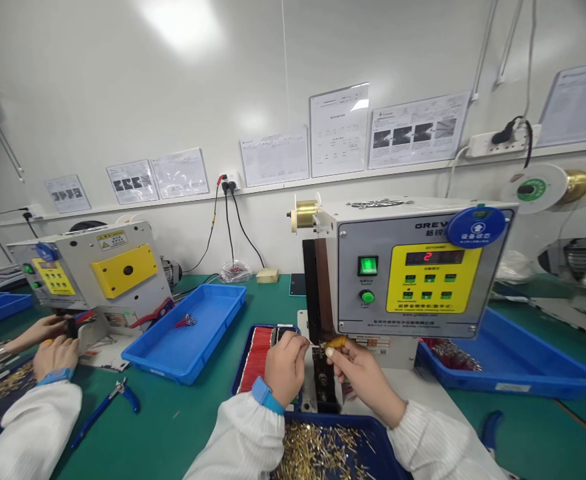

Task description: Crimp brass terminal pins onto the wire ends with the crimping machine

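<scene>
My left hand (287, 367), a blue band at its wrist, is closed in a pinch on a thin wire (314, 345) at the machine's working head. My right hand (360, 373) is closed from the other side, with a yellow finger cover on one finger; what its fingertips hold is too small to make out. Both hands meet in front of the dark press part of the grey machine (363, 233). Beside my left hand, a tray holds red wires (257, 357) laid side by side. Below my hands, a dark blue tray (387, 450) holds many small brass-coloured pins.
A blue tray (163, 353) with a small red bundle stands left; another blue tray (533, 383) with red wire bundles stands right. Blue-handled pliers (103, 410) lie on the green table. At far left, a co-worker's hands (55, 357) work at a second machine (123, 267).
</scene>
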